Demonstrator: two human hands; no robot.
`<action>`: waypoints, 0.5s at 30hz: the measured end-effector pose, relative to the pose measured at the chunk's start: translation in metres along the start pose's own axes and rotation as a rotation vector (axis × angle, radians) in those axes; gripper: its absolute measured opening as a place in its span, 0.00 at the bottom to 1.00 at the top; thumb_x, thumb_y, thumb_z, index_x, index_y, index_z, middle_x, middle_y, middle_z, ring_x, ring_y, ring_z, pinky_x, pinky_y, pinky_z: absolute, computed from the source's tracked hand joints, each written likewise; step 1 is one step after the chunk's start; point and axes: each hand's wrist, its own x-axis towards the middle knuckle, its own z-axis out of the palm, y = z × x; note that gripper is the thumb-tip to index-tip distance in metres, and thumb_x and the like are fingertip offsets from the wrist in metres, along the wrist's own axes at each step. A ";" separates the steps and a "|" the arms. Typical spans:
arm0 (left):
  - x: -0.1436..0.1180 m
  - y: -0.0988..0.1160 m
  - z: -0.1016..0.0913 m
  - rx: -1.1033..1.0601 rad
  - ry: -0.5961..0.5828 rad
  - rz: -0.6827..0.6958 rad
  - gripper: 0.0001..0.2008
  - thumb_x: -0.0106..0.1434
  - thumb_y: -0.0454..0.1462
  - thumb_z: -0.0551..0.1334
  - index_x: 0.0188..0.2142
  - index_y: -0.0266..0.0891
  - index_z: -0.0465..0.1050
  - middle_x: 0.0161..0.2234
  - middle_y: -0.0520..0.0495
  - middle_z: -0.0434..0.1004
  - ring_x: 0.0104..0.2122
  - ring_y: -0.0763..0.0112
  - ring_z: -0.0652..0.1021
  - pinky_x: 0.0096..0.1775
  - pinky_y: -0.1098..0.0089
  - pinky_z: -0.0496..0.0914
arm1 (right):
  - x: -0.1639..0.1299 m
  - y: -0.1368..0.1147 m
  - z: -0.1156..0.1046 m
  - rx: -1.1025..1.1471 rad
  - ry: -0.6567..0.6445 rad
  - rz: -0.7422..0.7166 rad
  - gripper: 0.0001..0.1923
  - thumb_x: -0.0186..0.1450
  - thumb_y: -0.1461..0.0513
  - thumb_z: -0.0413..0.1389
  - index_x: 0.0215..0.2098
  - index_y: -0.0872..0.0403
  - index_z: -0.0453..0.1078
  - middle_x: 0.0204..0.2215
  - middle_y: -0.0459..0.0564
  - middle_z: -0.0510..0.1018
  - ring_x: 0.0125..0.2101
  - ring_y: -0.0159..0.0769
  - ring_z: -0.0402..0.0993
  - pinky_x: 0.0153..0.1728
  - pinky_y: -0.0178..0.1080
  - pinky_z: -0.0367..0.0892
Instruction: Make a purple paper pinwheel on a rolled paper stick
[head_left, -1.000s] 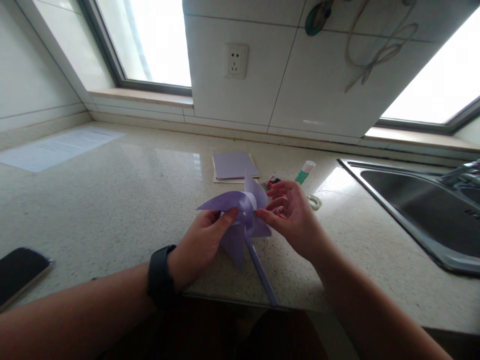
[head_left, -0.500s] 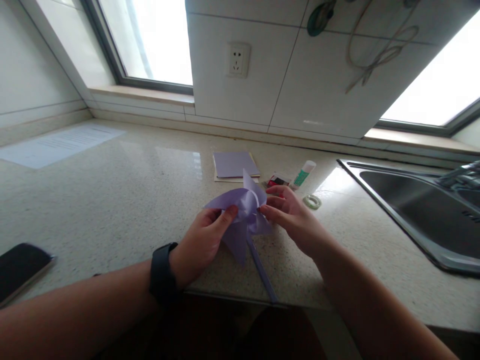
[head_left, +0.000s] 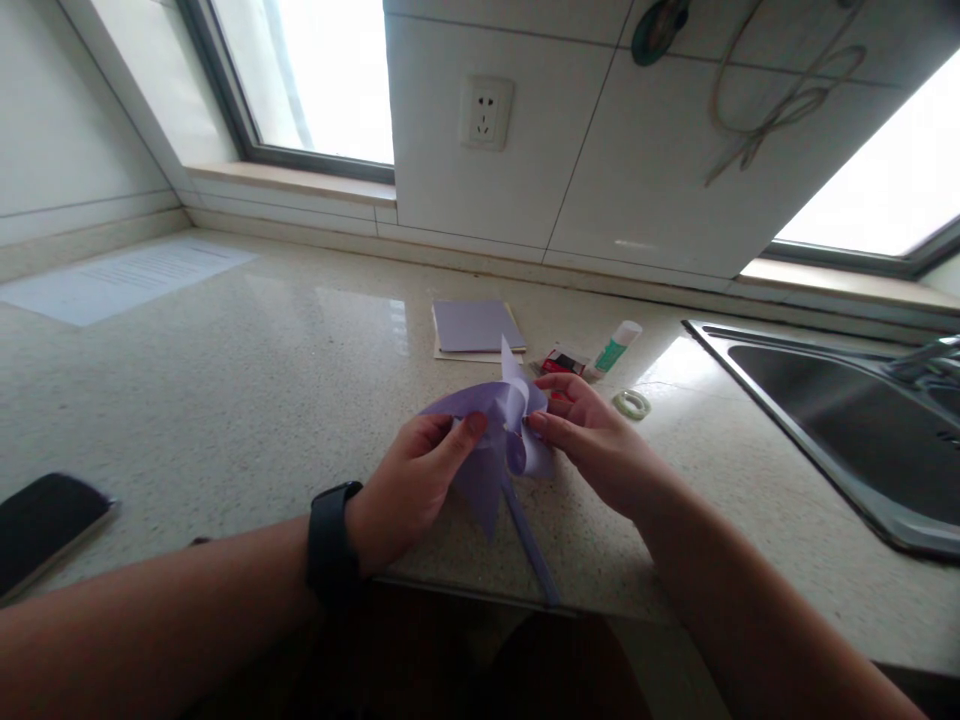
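A purple paper pinwheel [head_left: 489,440] with a purple stick [head_left: 531,545] is held just above the speckled countertop [head_left: 247,390]. My left hand [head_left: 409,485], with a black watch on the wrist, grips the pinwheel's left side, thumb pressed near its centre. On the other side my right hand [head_left: 592,440] pinches the right blade at the centre. The stick slants down toward the counter's front edge.
Behind the pinwheel lie a stack of purple paper [head_left: 476,327], a small red and black item [head_left: 561,362], a green glue stick [head_left: 616,348] and a tape roll [head_left: 631,403]. A steel sink [head_left: 840,420] is at right, a dark phone [head_left: 45,525] at left, a printed sheet [head_left: 124,280] far left.
My right hand's fingers have closed in from spread to pinching the pinwheel's centre. The blades have bent inward a little. The view has shifted slightly.
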 end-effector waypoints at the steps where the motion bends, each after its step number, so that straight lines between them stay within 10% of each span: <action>1: 0.000 0.000 0.000 0.016 0.002 -0.003 0.22 0.59 0.54 0.70 0.39 0.37 0.82 0.34 0.44 0.84 0.33 0.64 0.80 0.37 0.67 0.74 | 0.000 0.000 0.000 -0.009 0.001 -0.011 0.25 0.60 0.52 0.68 0.49 0.48 0.64 0.36 0.47 0.80 0.32 0.35 0.76 0.32 0.38 0.71; 15: 0.000 -0.005 -0.004 0.091 -0.052 -0.005 0.21 0.64 0.54 0.65 0.39 0.39 0.82 0.36 0.45 0.85 0.40 0.61 0.81 0.43 0.67 0.74 | -0.004 -0.006 0.014 0.038 -0.020 -0.057 0.28 0.56 0.55 0.71 0.46 0.48 0.60 0.36 0.45 0.80 0.31 0.35 0.78 0.29 0.37 0.70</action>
